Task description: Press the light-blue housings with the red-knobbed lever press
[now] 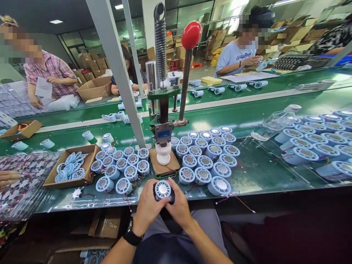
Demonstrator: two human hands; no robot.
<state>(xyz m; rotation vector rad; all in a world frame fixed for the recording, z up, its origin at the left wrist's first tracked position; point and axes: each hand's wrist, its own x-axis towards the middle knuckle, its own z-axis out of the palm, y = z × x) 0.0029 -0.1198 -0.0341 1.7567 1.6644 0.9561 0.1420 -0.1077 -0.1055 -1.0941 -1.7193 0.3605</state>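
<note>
Between my two hands is a light blue round fan housing (162, 189) with a slotted rim and a silver disc in its centre, facing up. My left hand (148, 201) wraps round its left side, thumb at the front. From the right, my right hand (178, 205) closes on the same part, its thumb near the other. Just beyond stands a hand press (163, 132) with a red ball handle (191, 35) and a white pressing head (164, 154) over a brown base pad (156, 165). The housing is in front of this pad, apart from the pressing head.
Similar blue housings (205, 161) with thin wires stand in groups on both sides of the press. A cardboard box (51, 179) of blue slotted rings is at left. A clear bottle (275, 123) lies at right. A grey post (118, 73) rises beside the press. Co-workers sit across the line.
</note>
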